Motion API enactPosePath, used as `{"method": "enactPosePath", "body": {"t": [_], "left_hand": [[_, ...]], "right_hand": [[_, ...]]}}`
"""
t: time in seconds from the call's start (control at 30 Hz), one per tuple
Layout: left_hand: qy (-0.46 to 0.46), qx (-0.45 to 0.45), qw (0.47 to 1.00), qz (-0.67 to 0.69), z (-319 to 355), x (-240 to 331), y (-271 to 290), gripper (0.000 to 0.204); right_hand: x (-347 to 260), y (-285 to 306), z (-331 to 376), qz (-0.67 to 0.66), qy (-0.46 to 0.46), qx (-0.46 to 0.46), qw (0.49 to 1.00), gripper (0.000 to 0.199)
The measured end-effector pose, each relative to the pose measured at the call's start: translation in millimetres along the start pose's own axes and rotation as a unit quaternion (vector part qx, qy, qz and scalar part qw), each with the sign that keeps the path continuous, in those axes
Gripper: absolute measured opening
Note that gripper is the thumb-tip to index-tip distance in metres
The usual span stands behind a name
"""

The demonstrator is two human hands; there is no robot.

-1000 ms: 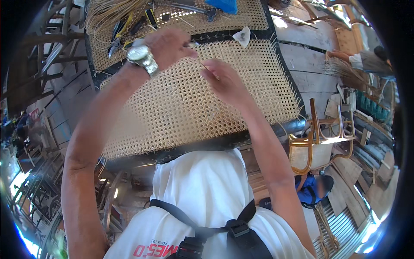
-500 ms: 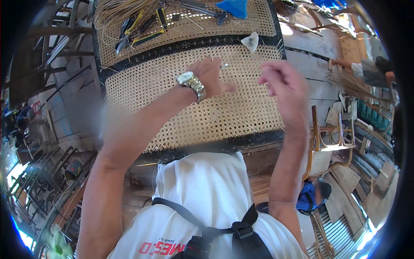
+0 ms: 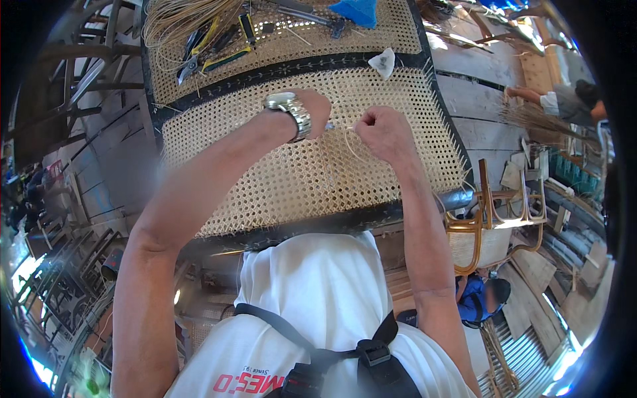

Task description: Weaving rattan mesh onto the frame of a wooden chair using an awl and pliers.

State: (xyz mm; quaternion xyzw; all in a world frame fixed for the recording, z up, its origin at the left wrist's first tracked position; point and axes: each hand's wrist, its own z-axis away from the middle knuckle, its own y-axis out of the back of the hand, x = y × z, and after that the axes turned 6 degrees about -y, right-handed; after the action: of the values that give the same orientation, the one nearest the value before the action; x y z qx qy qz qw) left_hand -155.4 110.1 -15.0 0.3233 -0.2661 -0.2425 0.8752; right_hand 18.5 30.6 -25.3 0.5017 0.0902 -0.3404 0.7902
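The woven cane panel [image 3: 312, 172] looks pale, matt and rough with an open mesh, edged by a dark, dull frame [image 3: 292, 229]. A thin cane strand [image 3: 350, 142] at the right hand [image 3: 385, 132] looks smooth and straw-coloured, while the wristwatch [image 3: 290, 109] on the left hand [image 3: 312, 113] is shiny metal. The pliers [image 3: 199, 56] have glossy plastic handles, and the floorboards [image 3: 484, 106] are rough, bare wood.

- Woven cane panel [image 3: 312, 172]: pale straw, open honeycomb mesh, bordered in black.
- Wristwatch [image 3: 290, 109]: silver metal.
- Shirt [image 3: 312, 298]: white with red lettering, crossed by black straps.
- Pliers [image 3: 202, 50]: yellow-and-black handles.
- Cloth [image 3: 358, 10]: bright blue.
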Motion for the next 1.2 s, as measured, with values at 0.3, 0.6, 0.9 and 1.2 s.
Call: {"method": "enactPosePath", "body": {"t": [0.3, 0.6, 0.9, 1.2], "left_hand": [[-0.017, -0.034, 0.992, -0.118, -6, 36, 29, 0.019], [-0.013, 0.014, 0.997, -0.076, -8, 52, 10, 0.018], [0.01, 0.131, 0.987, 0.098, -13, 10, -42, 0.029], [0.043, 0.1, 0.993, 0.044, 30, -9, 26, 0.044]], "right_hand": [[11, -9, -6, -0.028, -0.009, -0.012, 1.0, 0.018], [17, -8, -13, 0.016, -0.009, -0.033, 0.999, 0.017], [4, -14, -6, 0.018, 0.01, -0.051, 0.998, 0.017], [-16, -25, -14, -0.375, 0.129, -0.123, 0.91, 0.028]]}}
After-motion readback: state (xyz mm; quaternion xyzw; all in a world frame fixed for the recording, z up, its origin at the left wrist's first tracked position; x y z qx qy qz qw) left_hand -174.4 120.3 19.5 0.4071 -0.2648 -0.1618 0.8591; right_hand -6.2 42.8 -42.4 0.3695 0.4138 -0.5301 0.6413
